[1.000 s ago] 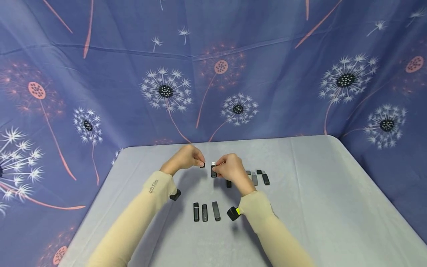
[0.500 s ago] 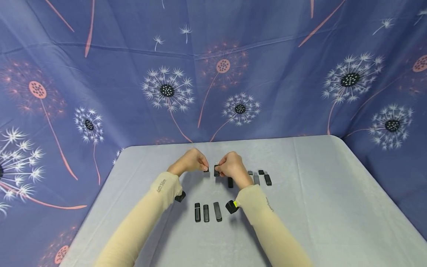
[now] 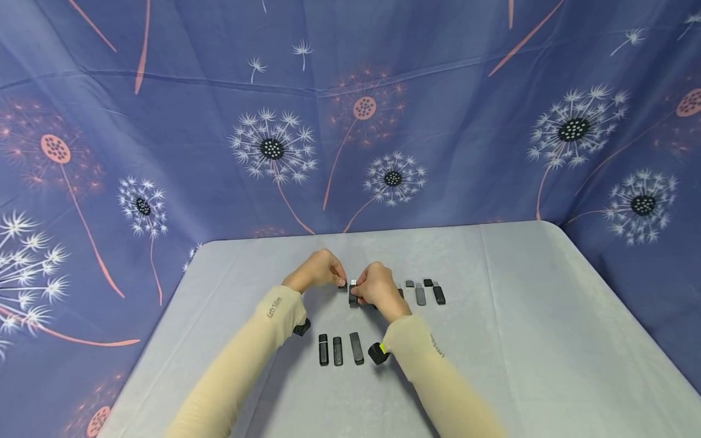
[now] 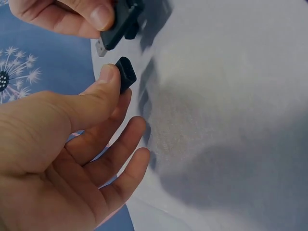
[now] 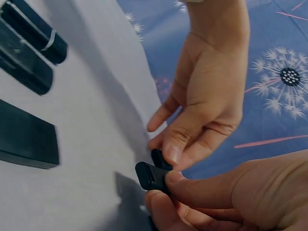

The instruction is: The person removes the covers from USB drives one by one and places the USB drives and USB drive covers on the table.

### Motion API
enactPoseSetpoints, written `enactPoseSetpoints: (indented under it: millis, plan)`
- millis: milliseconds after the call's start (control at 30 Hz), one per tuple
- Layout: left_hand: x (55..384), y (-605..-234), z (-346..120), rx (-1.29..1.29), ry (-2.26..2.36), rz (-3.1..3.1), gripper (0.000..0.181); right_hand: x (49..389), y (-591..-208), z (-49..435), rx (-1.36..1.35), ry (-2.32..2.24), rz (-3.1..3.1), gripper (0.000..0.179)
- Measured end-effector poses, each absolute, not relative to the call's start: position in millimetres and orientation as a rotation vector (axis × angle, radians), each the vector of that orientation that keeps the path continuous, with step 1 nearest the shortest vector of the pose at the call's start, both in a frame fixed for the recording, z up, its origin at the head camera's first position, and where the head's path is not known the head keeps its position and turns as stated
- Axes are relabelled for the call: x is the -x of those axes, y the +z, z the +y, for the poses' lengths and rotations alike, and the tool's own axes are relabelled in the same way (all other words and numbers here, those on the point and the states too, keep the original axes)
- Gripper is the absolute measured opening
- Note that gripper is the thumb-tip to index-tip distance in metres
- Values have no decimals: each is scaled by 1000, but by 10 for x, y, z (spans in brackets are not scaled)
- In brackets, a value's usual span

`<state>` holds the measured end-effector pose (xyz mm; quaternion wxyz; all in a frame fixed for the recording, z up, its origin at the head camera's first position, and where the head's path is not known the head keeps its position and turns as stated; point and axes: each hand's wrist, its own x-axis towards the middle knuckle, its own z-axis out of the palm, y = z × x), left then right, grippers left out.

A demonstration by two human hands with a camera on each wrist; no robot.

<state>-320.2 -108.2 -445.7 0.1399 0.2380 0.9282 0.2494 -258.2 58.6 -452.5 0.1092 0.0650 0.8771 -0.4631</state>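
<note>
In the head view my left hand pinches a small black cap between thumb and finger. The left wrist view shows the hollow end of this cap, while the other fingers are spread loosely. My right hand grips a black USB stick whose bare metal plug sticks out. Cap and stick are close together but apart in the left wrist view. From the right wrist, the stick appears in front of the cap, with both hands' fingertips near each other.
Three dark USB sticks lie in a row nearer me: one with a pale band, a middle one and a longer one. Right of my hands lie a grey stick and a black stick, with loose caps behind them.
My left hand has moved right and slightly nearer me with the cap. My right hand has also come a little nearer with the stick, and the gap between cap and stick has narrowed.
</note>
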Motion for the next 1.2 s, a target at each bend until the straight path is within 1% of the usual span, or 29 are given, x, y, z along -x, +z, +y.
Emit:
enactPoseSetpoints:
  millis: [367,900,1200]
  plan:
    - [3197,-4554,-1033,-708,668,2725,4,2577,-4644,552,-167,-1240,2660,17]
    - [3170,-4599,-1022,-608,661,2751,5,2621,-4630,511,-209,-1199,2655,17]
    - [3143,-4604,-1014,-601,654,2754,6,2622,-4642,498,-231,-1192,2659,19]
